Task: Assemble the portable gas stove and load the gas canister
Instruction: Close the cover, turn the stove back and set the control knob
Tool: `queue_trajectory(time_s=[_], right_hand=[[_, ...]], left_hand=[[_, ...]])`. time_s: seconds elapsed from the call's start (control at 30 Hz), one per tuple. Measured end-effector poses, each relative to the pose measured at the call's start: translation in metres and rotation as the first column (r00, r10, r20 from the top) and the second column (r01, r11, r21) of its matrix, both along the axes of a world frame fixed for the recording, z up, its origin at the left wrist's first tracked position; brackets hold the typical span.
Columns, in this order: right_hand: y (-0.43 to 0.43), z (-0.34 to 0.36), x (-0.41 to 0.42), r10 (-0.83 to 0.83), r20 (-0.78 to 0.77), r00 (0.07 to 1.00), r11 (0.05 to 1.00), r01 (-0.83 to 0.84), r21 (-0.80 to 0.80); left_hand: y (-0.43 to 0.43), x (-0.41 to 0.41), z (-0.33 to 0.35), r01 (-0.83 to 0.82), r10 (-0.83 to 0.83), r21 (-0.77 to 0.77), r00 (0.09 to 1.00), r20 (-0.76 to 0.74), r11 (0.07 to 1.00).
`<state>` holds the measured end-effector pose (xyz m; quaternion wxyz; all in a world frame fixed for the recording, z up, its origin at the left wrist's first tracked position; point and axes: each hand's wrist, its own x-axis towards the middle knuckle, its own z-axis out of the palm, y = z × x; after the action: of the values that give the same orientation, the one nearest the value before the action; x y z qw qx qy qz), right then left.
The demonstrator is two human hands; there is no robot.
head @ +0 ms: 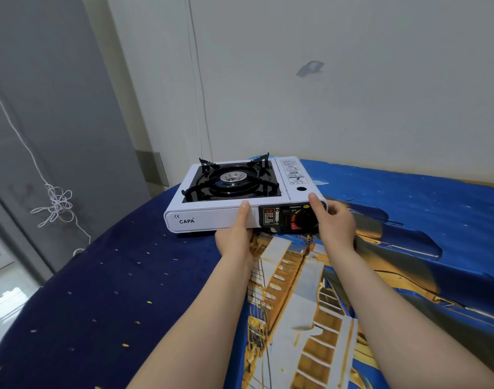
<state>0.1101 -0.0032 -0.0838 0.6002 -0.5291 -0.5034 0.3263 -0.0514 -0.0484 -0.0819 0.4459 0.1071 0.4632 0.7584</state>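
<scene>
While my left hand (236,234) grips the front edge of the white stove (212,217), thumb on top, my right hand (335,224) curls round its corner beside the black knob (303,219), the stove lying on the blue cloth (155,276) just beyond both palms.

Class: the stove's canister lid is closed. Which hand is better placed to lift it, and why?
The right hand. It grips the front right corner of the stove, just before the canister lid, thumb near its finger hole. The left hand grips the front edge further left and could steady the stove.
</scene>
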Motion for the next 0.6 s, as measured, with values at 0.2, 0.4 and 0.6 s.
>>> queue_trajectory(time_s=[0.2, 0.4, 0.6], right_hand=[[-0.0001, -0.0035, 0.0018, 0.047, 0.064, 0.997, 0.998, -0.049, 0.026], [-0.0031, -0.0016, 0.0053, 0.079, 0.072, 0.994, 0.995, -0.083, 0.059], [-0.004, -0.0017, 0.0023, 0.068, 0.153, 0.986, 0.992, -0.083, 0.092]], left_hand=[[-0.0032, 0.0004, -0.0001, 0.023, -0.025, 0.081, 0.999, 0.025, 0.996], [-0.0041, 0.0007, -0.0019, 0.041, -0.041, 0.052, 0.999, -0.003, 0.998], [-0.0014, 0.001, -0.0066, 0.037, -0.045, -0.053, 0.985, -0.166, 0.998]])
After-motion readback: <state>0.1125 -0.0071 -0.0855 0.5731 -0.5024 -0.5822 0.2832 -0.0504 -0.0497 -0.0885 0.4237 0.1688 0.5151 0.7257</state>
